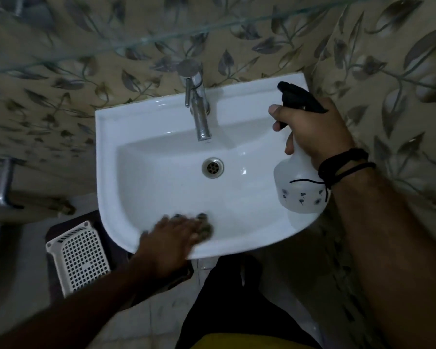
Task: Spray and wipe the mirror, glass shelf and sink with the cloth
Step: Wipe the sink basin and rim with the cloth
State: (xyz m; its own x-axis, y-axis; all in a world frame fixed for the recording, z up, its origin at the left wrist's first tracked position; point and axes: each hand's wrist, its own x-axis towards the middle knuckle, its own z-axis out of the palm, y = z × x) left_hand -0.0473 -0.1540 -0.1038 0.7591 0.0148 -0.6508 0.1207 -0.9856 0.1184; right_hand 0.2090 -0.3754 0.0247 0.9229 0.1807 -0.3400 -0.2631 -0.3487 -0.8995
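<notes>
A white sink (161,192) hangs on the leaf-patterned wall, with a chrome tap (199,114) and a drain (212,167). My left hand (171,238) lies flat over the sink's front rim and presses a dark cloth (205,229) against the inner front wall; the hand is blurred. My right hand (312,132) grips the neck of a white spray bottle (300,190) with a black trigger head, held over the sink's right rim. The glass shelf (161,39) runs across the wall above the tap. The mirror is out of view.
A white perforated plastic basket (81,258) stands on the floor below the sink's left side. A chrome handle (5,182) sticks out at the left. Dark trousers and a yellow garment show below the sink.
</notes>
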